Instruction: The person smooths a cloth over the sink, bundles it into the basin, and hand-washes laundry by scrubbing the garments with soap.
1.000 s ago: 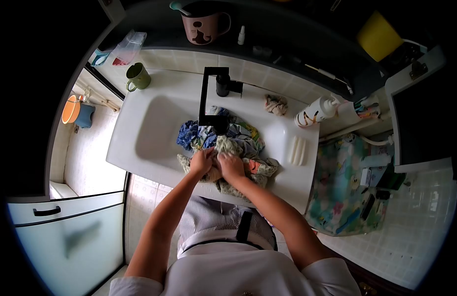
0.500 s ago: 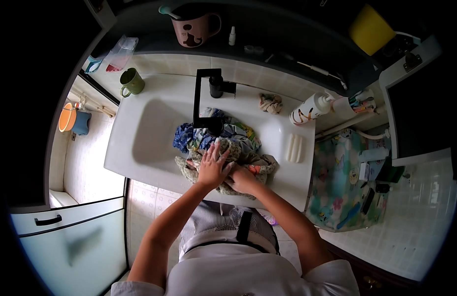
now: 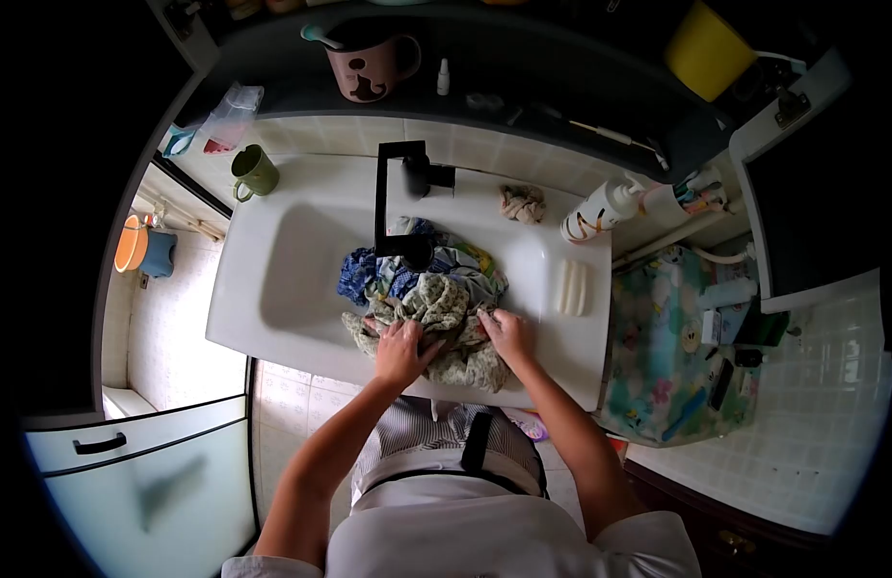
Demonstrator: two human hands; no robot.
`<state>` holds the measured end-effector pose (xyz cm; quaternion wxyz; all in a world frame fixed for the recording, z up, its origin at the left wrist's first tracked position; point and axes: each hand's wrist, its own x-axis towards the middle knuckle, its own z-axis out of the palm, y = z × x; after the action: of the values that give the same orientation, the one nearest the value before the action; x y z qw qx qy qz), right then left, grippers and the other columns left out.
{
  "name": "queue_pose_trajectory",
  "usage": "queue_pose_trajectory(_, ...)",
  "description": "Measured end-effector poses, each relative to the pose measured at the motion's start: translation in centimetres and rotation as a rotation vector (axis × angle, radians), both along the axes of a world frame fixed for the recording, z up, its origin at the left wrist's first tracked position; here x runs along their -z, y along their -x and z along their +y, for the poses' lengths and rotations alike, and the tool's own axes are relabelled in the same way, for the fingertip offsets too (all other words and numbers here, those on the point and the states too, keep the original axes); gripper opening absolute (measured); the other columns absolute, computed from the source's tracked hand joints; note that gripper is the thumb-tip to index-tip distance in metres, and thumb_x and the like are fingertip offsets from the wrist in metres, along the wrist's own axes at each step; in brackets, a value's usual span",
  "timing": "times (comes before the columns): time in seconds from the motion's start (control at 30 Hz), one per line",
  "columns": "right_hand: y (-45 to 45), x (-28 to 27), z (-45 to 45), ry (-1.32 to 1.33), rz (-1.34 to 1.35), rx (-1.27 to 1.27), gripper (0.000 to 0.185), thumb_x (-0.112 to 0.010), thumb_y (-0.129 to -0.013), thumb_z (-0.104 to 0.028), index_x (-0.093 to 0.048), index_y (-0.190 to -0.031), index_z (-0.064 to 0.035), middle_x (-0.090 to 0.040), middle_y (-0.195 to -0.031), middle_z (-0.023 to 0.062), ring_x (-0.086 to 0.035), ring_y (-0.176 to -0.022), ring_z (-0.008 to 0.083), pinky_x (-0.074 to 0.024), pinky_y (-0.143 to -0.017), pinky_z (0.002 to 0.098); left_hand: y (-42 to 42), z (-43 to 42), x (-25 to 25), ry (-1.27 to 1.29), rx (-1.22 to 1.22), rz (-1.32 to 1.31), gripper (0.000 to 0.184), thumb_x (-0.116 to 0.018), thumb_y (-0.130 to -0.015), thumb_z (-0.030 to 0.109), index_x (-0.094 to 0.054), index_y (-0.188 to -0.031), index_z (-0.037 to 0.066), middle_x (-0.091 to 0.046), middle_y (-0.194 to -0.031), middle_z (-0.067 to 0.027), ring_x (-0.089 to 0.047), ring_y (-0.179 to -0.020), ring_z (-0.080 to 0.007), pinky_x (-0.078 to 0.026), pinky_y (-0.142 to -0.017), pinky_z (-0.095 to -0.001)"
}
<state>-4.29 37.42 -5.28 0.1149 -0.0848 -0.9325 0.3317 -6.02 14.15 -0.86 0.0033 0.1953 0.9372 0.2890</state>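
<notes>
A light green-grey patterned garment [image 3: 444, 302] lies bunched at the front of the white sink [image 3: 292, 279]. Its fabric is gathered under the curled fingers of my left hand [image 3: 400, 353]. To the right, my right hand [image 3: 509, 337] pinches another part of the same garment, palm side hidden. Behind it, more wet-looking laundry is heaped below the faucet: a blue piece [image 3: 357, 275] on the left and a multicoloured piece [image 3: 479, 268] on the right.
The black faucet [image 3: 380, 197] overhangs the heap. Around the rim are a green mug [image 3: 256, 171], a crumpled cloth [image 3: 523, 203], a white pump bottle [image 3: 600, 209] and a soap bar [image 3: 571, 288]. A dark shelf [image 3: 523, 67] holding a pink mug [image 3: 364, 72] runs above.
My hands, close together and pressing on the heap before, have moved apart. The left drew back toward me and the right shifted right, and the patterned garment is spread differently, covering the orange patch.
</notes>
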Motion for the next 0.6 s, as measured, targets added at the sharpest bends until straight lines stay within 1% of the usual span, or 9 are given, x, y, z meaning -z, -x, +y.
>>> queue_pose_trajectory(0.03, 0.0, -0.5, -1.2, 0.175, -0.072, -0.036, 0.044, -0.065, -0.085, -0.032, -0.048, -0.059, -0.0011, -0.051, -0.056, 0.0171, -0.048, -0.044, 0.0325, -0.0351, -0.044, 0.0412, 0.4, 0.6, 0.2, 0.024, -0.038, -0.002, 0.022, -0.064, -0.082, 0.029, -0.061, -0.089, 0.008, -0.058, -0.076, -0.0105, -0.057, -0.085, -0.0302, -0.044, -0.075, -0.0429)
queue_pose_trajectory(0.1, -0.6, -1.9, -4.1, 0.233, 0.038, -0.116, 0.040, -0.065, -0.084, -0.027, -0.048, -0.057, -0.0026, -0.050, -0.054, 0.0144, -0.048, -0.046, 0.0314, -0.0358, -0.045, 0.0416, 1.1, 2.0, 1.3, 0.039, -0.144, 0.018, 0.023, -0.062, -0.083, 0.029, -0.063, -0.077, 0.006, -0.059, -0.067, -0.0121, -0.058, -0.078, -0.0315, -0.044, -0.072, -0.0440)
queue_pose_trajectory(0.17, -0.8, -4.7, -6.7, 0.090, 0.104, -0.200, 0.035, -0.065, -0.082, -0.022, -0.048, -0.056, -0.0044, -0.050, -0.054, 0.0123, -0.050, -0.052, 0.0301, -0.0384, -0.047, 0.0420, 1.6, 3.1, 2.6, 0.024, -0.276, 0.064, 0.030, -0.061, -0.084, 0.029, -0.064, -0.066, 0.005, -0.058, -0.060, -0.0141, -0.059, -0.070, -0.0333, -0.045, -0.070, -0.0451)
queue_pose_trajectory(0.2, -0.6, -4.4, -7.3, 0.040, 0.091, -0.232, 0.031, -0.064, -0.079, -0.021, -0.048, -0.057, -0.0064, -0.051, -0.055, 0.0109, -0.053, -0.057, 0.0299, -0.0412, -0.051, 0.0432, 1.7, 3.2, 2.6, 0.003, -0.273, 0.112, 0.032, -0.060, -0.084, 0.027, -0.065, -0.062, 0.004, -0.059, -0.062, -0.0160, -0.058, -0.067, -0.0346, -0.045, -0.068, -0.0454)
queue_pose_trajectory(0.3, 0.4, -4.0, -7.7, 0.045, 0.061, -0.225, 0.028, -0.064, -0.078, -0.021, -0.050, -0.059, -0.0071, -0.053, -0.058, 0.0103, -0.054, -0.059, 0.0306, -0.0425, -0.053, 0.0432, 1.9, 2.9, 3.0, 0.006, -0.241, 0.057, 0.030, -0.060, -0.084, 0.026, -0.065, -0.064, 0.004, -0.059, -0.062, -0.0162, -0.058, -0.068, -0.0346, -0.045, -0.069, -0.0448)
queue_pose_trajectory(0.43, 1.0, -4.3, -8.3, -0.033, 0.016, -0.217, 0.023, -0.063, -0.078, -0.020, -0.051, -0.062, -0.0078, -0.056, -0.060, 0.0098, -0.057, -0.063, 0.0308, -0.0440, -0.055, 0.0434, 1.9, 2.8, 3.8, -0.021, -0.229, 0.063, 0.026, -0.059, -0.083, 0.023, -0.066, -0.066, 0.006, -0.059, -0.064, -0.0154, -0.059, -0.070, -0.0337, -0.045, -0.069, -0.0448)
queue_pose_trajectory(0.5, 1.9, -3.1, -8.4, -0.029, 0.023, -0.207, 0.019, -0.063, -0.077, -0.018, -0.051, -0.065, -0.0085, -0.057, -0.064, 0.0099, -0.058, -0.066, 0.0312, -0.0445, -0.056, 0.0437, 2.1, 2.5, 3.9, -0.023, -0.202, 0.064, 0.023, -0.059, -0.083, 0.022, -0.065, -0.067, 0.006, -0.060, -0.065, -0.0149, -0.059, -0.071, -0.0333, -0.044, -0.069, -0.0447)
queue_pose_trajectory(0.53, 2.3, -2.6, -8.5, -0.041, 0.031, -0.189, 0.018, -0.063, -0.076, -0.018, -0.051, -0.066, -0.0087, -0.057, -0.065, 0.0099, -0.058, -0.067, 0.0312, -0.0446, -0.057, 0.0439, 2.2, 2.3, 4.1, 0.003, -0.179, 0.031, 0.018, -0.059, -0.082, 0.021, -0.066, -0.071, 0.008, -0.060, -0.067, -0.0146, -0.059, -0.073, -0.0326, -0.044, -0.068, -0.0445)
queue_pose_trajectory(0.6, 3.1, -1.6, -8.7, -0.069, 0.044, -0.160, 0.017, -0.064, -0.076, -0.018, -0.051, -0.069, -0.0092, -0.058, -0.067, 0.0095, -0.058, -0.069, 0.0309, -0.0447, -0.060, 0.0441, 3.1, 2.1, 5.1, -0.003, -0.130, 0.079, 0.017, -0.058, -0.081, 0.021, -0.065, -0.072, 0.008, -0.061, -0.068, -0.0138, -0.059, -0.074, -0.0321, -0.044, -0.069, -0.0447)
